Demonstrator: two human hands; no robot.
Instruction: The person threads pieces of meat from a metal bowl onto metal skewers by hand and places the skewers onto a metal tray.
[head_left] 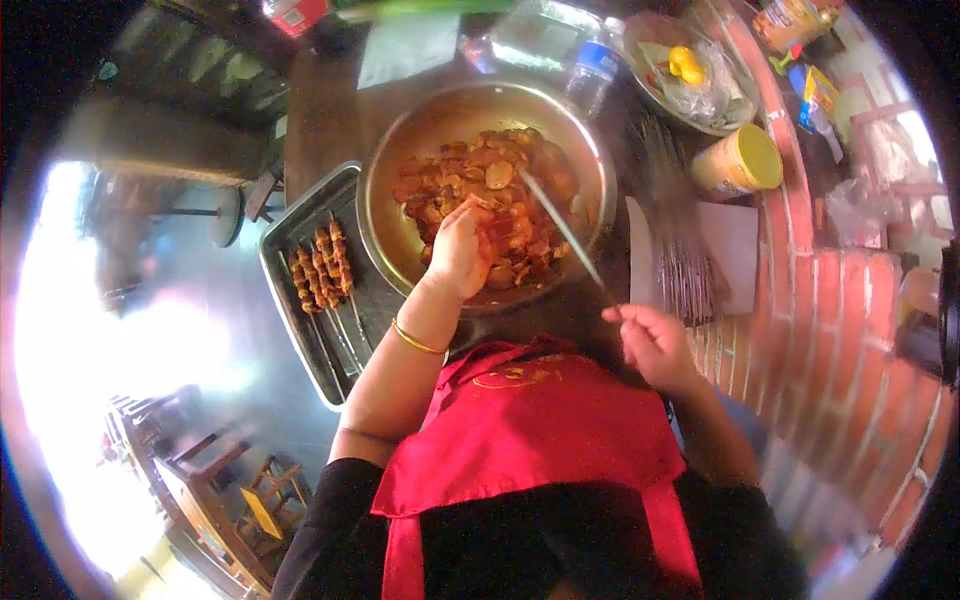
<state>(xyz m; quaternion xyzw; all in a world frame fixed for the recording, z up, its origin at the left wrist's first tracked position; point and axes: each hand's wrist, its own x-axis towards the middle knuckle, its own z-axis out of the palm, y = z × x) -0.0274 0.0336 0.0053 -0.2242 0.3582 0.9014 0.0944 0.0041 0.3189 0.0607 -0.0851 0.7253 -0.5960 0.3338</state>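
A large steel bowl [592,150] holds reddish-brown marinated meat pieces [470,160]. My left hand [462,248], with a gold bangle on its wrist, reaches into the bowl, its fingers closed on meat at the pile's surface. Those fingertips are partly hidden and smeared with red sauce. To the right of the bowl's lower rim, my right hand [652,345] grips the end of a thin metal skewer [560,225]. The skewer slants up and left over the rim, its far end above the meat.
Left of the bowl, a metal tray [335,398] carries several loaded skewers [322,265]. Bare skewers [685,285] lie on white paper at the right. Behind stand a water bottle [597,65], a yellow-lidded tub [740,162] and a basin [745,112]. A brick wall [840,330] borders the right.
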